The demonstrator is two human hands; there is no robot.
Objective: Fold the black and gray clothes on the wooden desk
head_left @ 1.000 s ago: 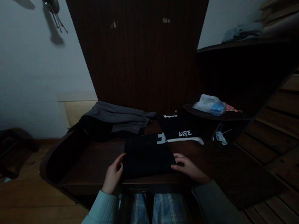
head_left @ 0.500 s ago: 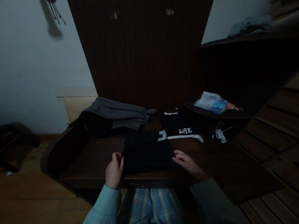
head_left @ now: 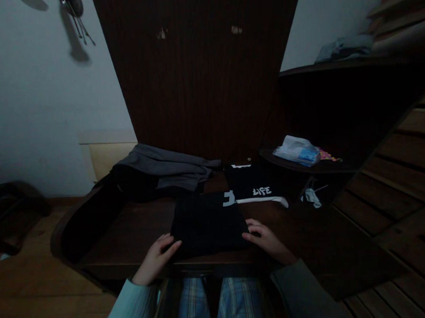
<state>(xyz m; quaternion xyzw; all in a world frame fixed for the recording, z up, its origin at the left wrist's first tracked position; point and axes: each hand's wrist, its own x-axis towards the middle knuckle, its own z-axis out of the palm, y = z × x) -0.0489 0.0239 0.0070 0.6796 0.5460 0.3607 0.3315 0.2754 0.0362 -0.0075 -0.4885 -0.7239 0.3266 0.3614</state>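
A folded black garment (head_left: 207, 225) with a grey-white print on its far right corner lies on the dark wooden desktop in front of me. My left hand (head_left: 157, 257) is at its near left edge, thumb over the cloth and fingertips along the side. On the opposite edge, my right hand (head_left: 266, 241) pinches the cloth between thumb and fingers. Just beyond it lies another black garment (head_left: 244, 181) with white lettering and a white strip along its near side. A grey and black garment (head_left: 170, 163) is heaped at the back left.
A plastic tissue pack (head_left: 297, 150) sits on a low curved shelf (head_left: 287, 167) to the right. Crumpled white paper (head_left: 311, 197) is beneath that shelf. Folded clothing (head_left: 345, 47) rests on the upper shelf. A raised curved side (head_left: 68, 228) bounds the desk at left.
My left hand has shifted its grip, its thumb now lying further over the near left corner. The garment lies flat in about the same place. The view has tilted up slightly.
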